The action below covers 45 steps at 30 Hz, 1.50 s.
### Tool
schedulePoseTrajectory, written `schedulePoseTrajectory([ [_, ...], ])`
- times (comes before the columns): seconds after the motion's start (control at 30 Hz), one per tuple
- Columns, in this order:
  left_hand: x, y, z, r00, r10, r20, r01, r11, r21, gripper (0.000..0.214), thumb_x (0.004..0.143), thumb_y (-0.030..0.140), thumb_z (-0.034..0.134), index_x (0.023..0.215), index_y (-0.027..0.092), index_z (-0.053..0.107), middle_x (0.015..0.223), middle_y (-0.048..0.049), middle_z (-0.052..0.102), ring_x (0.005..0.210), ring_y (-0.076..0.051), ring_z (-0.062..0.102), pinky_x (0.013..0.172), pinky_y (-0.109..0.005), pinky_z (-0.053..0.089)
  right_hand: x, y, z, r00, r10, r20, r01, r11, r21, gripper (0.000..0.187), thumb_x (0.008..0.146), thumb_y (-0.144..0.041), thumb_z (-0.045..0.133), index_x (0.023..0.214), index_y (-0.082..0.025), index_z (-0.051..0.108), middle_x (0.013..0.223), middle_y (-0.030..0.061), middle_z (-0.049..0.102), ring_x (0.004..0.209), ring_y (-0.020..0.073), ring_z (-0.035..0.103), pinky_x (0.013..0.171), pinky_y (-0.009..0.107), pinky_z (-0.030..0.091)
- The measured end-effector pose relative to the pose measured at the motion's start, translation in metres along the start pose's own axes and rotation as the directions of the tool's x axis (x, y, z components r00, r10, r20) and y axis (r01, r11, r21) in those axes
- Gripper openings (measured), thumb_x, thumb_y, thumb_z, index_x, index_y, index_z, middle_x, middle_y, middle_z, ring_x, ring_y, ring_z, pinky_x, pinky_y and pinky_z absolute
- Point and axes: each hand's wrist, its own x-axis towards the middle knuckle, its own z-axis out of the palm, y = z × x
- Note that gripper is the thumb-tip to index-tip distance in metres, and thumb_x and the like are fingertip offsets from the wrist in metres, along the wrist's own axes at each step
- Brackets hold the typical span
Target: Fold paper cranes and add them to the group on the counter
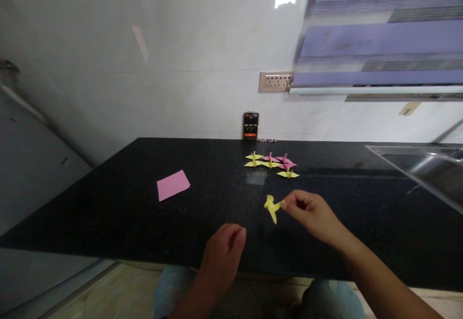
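Head view: curled hands (222, 250) (314, 214), crane (271, 206) in right

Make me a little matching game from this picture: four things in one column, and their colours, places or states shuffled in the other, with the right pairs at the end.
Things:
1. Unfolded paper
2. Phone
3. Group of folded birds
4. Single folded bird

Descriptions:
A. Yellow, pinched in the fingertips of the right hand
B. Some yellow, some pink, clustered together
C. Standing upright near the wall, its screen lit
D. Pink only, lying flat on the dark countertop

Right pairs: 1-D, 2-C, 3-B, 4-A
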Motion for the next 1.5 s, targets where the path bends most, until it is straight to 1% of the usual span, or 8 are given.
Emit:
schedulePoseTrajectory([
  [0.07,-0.004,-0.010,0.000,0.977,0.213,-0.025,-0.192,0.920,0.341,0.027,0.078,0.035,0.043,0.087,0.018,0.062,0.104,-0.0107,0.056,0.104,-0.027,0.044,0.087,-0.043,0.034,0.024,0.014,-0.008,0.976,0.074,-0.203,-0.106,0.982,-0.154,0.027,0.075,-0.038,0.047,0.066,-0.014,0.055,0.056,-0.0003,0.052,0.050,0.0109,0.046,0.047,0.021,0.034],
  [0.13,-0.008,-0.024,0.003,0.963,0.265,0.040,-0.246,0.812,0.529,0.029,0.077,0.031,0.045,0.100,0.019,0.059,0.120,-0.0117,0.047,0.117,-0.031,0.031,0.092,-0.049,0.029,0.049,0.026,-0.012,0.932,0.127,-0.339,-0.246,0.908,-0.339,0.027,0.075,-0.038,0.045,0.068,-0.015,0.058,0.059,0.0012,0.056,0.053,0.0123,0.049,0.049,0.021,0.034],
  [0.23,-0.012,-0.039,0.010,0.955,0.285,0.076,-0.264,0.708,0.656,0.039,0.078,0.027,0.042,0.117,0.022,0.048,0.126,-0.0104,0.042,0.121,-0.031,0.026,0.094,-0.052,0.027,0.085,0.037,-0.007,0.908,0.148,-0.392,-0.316,0.855,-0.410,0.027,0.074,-0.035,0.045,0.070,-0.015,0.062,0.065,0.0053,0.061,0.061,0.0161,0.055,0.054,0.023,0.036],
  [0.6,-0.010,-0.034,0.004,0.973,0.214,0.088,-0.221,0.749,0.624,0.040,0.078,0.034,0.041,0.116,0.023,0.050,0.127,-0.0096,0.043,0.119,-0.032,0.030,0.094,-0.053,0.028,0.133,0.053,0.029,0.874,0.263,-0.408,-0.464,0.700,-0.543,0.026,0.071,-0.032,0.048,0.078,-0.015,0.067,0.080,0.0133,0.065,0.077,0.0235,0.060,0.062,0.029,0.040],
  [1.0,-0.009,-0.036,0.005,0.972,0.219,0.083,-0.222,0.750,0.624,0.040,0.078,0.034,0.042,0.116,0.024,0.049,0.126,-0.0096,0.043,0.117,-0.032,0.032,0.094,-0.053,0.028,0.144,0.048,0.012,0.890,0.282,-0.359,-0.445,0.711,-0.544,0.035,0.070,-0.044,0.048,0.071,-0.015,0.068,0.071,0.0130,0.065,0.068,0.0223,0.060,0.056,0.026,0.038],
  [1.17,-0.009,-0.039,0.006,0.967,0.246,0.070,-0.233,0.733,0.640,0.040,0.078,0.033,0.042,0.116,0.024,0.049,0.125,-0.0091,0.045,0.116,-0.031,0.035,0.093,-0.052,0.029,0.112,0.037,0.014,0.921,0.215,-0.324,-0.364,0.769,-0.525,0.038,0.076,-0.044,0.041,0.068,-0.015,0.064,0.065,0.0086,0.064,0.062,0.0181,0.058,0.053,0.023,0.036],
  [1.37,-0.010,-0.038,0.007,0.969,0.222,0.108,-0.240,0.747,0.620,0.041,0.076,0.033,0.045,0.116,0.024,0.049,0.126,-0.0109,0.044,0.115,-0.033,0.036,0.092,-0.054,0.029,-0.005,0.043,0.041,0.972,0.155,-0.178,-0.219,0.871,-0.440,0.038,0.079,-0.047,0.040,0.056,-0.020,0.055,0.049,0.0011,0.055,0.047,0.0149,0.052,0.047,0.024,0.036],
  [1.5,0.009,-0.032,-0.022,0.950,0.220,0.223,-0.310,0.764,0.566,0.045,0.074,0.033,0.050,0.117,0.022,0.047,0.119,-0.0100,0.050,0.110,-0.027,0.042,0.091,-0.045,0.034,-0.064,0.060,0.051,0.976,0.124,-0.176,-0.180,0.920,-0.348,0.027,0.077,-0.045,0.045,0.069,-0.023,0.060,0.064,0.0033,0.061,0.058,0.0180,0.056,0.056,0.026,0.043],
])
